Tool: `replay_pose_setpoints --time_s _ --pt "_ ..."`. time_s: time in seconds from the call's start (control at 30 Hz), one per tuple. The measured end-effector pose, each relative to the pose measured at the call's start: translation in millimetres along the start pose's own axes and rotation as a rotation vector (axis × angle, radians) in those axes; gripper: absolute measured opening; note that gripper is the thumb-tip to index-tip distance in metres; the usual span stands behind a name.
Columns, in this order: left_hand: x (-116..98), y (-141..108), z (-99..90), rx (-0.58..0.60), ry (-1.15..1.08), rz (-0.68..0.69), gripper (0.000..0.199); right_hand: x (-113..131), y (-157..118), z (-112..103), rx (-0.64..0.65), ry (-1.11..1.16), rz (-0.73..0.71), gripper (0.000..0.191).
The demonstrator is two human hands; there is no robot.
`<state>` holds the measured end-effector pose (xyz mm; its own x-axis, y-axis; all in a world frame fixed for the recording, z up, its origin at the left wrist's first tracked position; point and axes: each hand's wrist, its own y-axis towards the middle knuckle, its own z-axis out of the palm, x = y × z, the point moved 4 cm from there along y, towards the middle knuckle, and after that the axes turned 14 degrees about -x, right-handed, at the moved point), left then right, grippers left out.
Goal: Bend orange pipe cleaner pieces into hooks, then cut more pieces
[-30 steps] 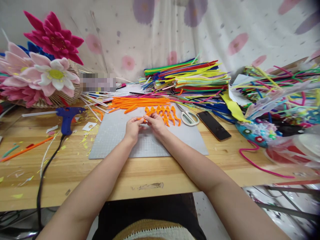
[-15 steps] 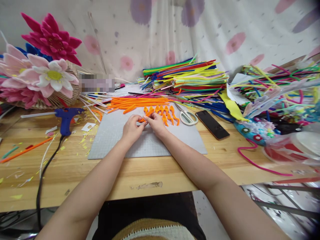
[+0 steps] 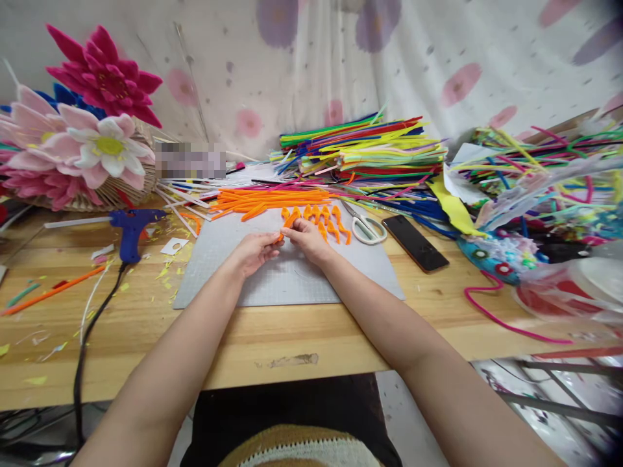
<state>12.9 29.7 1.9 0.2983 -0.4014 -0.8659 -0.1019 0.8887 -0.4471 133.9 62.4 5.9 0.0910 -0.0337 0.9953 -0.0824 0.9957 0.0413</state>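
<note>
Over the grey cutting mat (image 3: 209,272), both hands meet at a short orange pipe cleaner (image 3: 291,221). My left hand (image 3: 256,251) pinches its lower end between thumb and fingers. From the other side, my right hand (image 3: 309,241) grips the piece, and part of it sticks up past the fingertips. Just beyond the right hand lie several shaped orange pipe cleaner pieces (image 3: 332,228) in two rows. Straight orange pipe cleaners (image 3: 272,198) are heaped along the mat's far edge. How the held piece is bent is mostly hidden by the fingers.
White-handled scissors (image 3: 368,230) and a black phone (image 3: 416,243) lie to the right. A blue glue gun (image 3: 130,233) with its cord is on the left, near fuzzy flowers (image 3: 108,146). Bundles of coloured pipe cleaners (image 3: 360,146) are piled at the back.
My left hand's fingers have shifted: the hand has turned, with its fingers now straighter and its palm more visible. My right hand keeps its grip. The view has moved slightly.
</note>
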Motion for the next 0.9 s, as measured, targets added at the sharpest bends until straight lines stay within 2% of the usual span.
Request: replay_pose_setpoints --time_s 0.1,0.23,0.3,0.43,0.53,0.63,0.73,0.83,0.9 --pt "-0.4 -1.3 -2.7 0.099 -0.020 -0.087 0.008 -2.0 -1.7 -0.1 0.074 0.074 0.070 0.039" --pt "0.3 -1.2 -3.1 0.097 0.030 -0.057 0.008 -6.0 -3.1 0.6 0.188 0.129 0.198 0.040" --pt "-0.5 0.1 -1.6 0.037 0.051 0.041 0.012 -6.9 -2.3 0.7 0.191 0.150 0.220 0.040" --pt "-4.1 2.3 0.1 -0.134 0.151 0.322 0.023 -9.4 1.5 -0.1 0.100 0.118 0.208 0.037" --pt "-4.1 2.2 0.8 -0.167 0.234 0.415 0.028 -10.8 3.5 -1.8 0.078 0.077 0.191 0.035" --pt "-2.5 0.7 1.5 -0.085 0.234 0.361 0.031 -8.6 3.5 -5.7 0.106 0.064 0.168 0.032" --pt "-1.8 -2.3 3.6 0.039 0.182 0.268 0.030 -4.1 0.4 -6.2 0.191 0.140 0.196 0.031" --pt "-1.2 -4.6 5.9 0.111 0.051 0.139 0.019 1.6 -2.3 -3.5 0.220 0.262 0.201 0.031" --pt "0.6 -5.9 6.8 0.123 -0.078 -0.008 0.007 3.4 -3.2 -0.8 0.203 0.312 0.201 0.032"
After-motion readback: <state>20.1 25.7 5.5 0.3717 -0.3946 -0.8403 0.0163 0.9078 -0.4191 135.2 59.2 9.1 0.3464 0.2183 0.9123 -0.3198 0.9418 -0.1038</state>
